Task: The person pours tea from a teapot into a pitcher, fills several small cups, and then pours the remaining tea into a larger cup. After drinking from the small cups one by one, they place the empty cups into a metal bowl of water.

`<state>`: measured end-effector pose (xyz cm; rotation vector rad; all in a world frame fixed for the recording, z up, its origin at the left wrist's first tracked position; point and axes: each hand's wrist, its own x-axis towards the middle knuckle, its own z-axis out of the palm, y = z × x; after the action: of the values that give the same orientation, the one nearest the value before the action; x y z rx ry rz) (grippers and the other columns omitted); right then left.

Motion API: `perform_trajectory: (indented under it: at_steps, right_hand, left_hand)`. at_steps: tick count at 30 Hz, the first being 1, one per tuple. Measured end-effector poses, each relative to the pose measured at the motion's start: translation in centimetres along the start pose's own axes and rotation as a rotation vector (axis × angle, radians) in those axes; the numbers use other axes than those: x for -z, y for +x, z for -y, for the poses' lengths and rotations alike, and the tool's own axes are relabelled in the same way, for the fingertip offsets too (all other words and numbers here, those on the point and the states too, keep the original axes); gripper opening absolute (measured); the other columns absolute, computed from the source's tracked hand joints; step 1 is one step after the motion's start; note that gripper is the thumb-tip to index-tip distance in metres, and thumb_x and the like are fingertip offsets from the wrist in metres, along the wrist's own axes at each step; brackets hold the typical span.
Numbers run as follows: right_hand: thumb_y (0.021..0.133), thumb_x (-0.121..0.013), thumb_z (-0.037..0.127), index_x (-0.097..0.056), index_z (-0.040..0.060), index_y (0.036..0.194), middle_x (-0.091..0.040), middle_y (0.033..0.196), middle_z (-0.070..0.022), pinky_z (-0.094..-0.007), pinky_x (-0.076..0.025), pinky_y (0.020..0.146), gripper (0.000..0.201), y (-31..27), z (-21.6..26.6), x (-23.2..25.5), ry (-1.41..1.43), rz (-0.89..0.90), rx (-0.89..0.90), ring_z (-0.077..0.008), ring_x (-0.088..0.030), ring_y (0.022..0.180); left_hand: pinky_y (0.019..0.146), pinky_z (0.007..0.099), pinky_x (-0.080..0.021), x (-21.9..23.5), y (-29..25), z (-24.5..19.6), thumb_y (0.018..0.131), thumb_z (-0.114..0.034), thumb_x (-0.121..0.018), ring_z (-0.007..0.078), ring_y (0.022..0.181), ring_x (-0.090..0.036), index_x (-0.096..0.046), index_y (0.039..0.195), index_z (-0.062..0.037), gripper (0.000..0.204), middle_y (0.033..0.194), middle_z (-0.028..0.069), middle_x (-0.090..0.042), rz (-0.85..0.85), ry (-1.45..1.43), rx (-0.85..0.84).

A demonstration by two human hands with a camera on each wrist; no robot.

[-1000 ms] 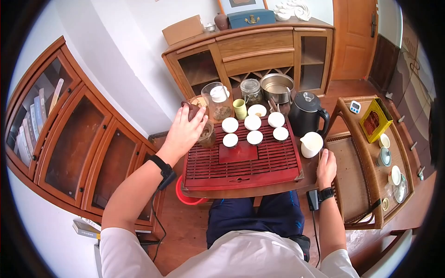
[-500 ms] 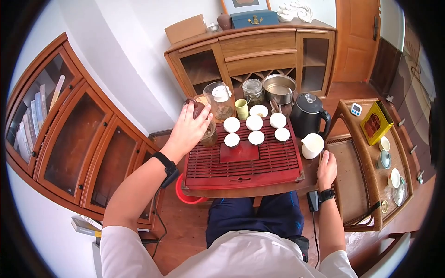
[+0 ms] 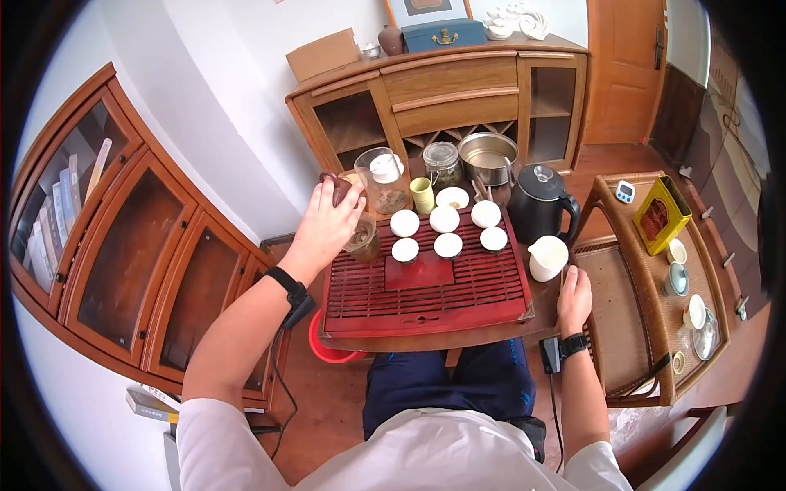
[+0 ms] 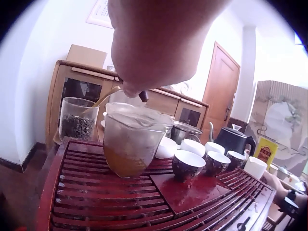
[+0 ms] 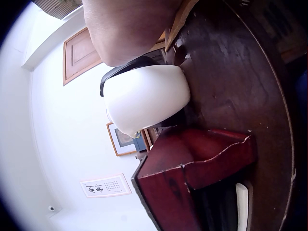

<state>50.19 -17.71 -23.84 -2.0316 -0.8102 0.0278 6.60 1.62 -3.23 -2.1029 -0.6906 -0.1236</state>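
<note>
My left hand (image 3: pixel 323 229) grips a small dark brown teapot (image 3: pixel 338 190) above the left back corner of the red slatted tea tray (image 3: pixel 368 307). Right under it stands a glass pitcher (image 4: pixel 127 151) partly filled with amber tea. A dark tip of the teapot (image 4: pixel 144 96) shows below the hand in the left wrist view; the hand hides the rest. With fingers loosely bent, my right hand (image 3: pixel 575 296) rests at the table's right edge, beside a white pitcher (image 3: pixel 548 259). Two rows of small cups (image 3: pixel 448 245), white inside, sit on the tray.
Behind the tray stand a tall glass (image 4: pixel 77 122) of tea leaves, a green cup (image 3: pixel 422 196), a lidded jar (image 3: pixel 442 166) and a steel pot (image 3: pixel 488 155). A black kettle (image 3: pixel 538 204) is at the back right. A rattan cart (image 3: pixel 610 311) flanks the table.
The left hand and the teapot have shifted slightly away from me over the glass pitcher. The right hand has kept its place.
</note>
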Motion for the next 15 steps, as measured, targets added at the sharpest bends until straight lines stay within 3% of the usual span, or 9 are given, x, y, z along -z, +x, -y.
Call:
perform_trajectory:
  at_steps: [15]
  right_hand:
    - [0.113,-0.041,0.045,-0.068,-0.0018,0.123,-0.071,0.122,-0.0280,-0.0497,-0.050,0.100,0.055,-0.24,1.02,0.73,0.005,0.024,-0.008,-0.0468,-0.065,0.116]
  left_hand:
    - [0.114,0.0566,-0.045,0.09,-0.31,0.37,0.094,-0.016,-0.061,0.0475,0.137,-0.047,-0.069,0.137,-0.0106,0.044,0.156,0.0096,-0.051,0.023,-0.001,0.006]
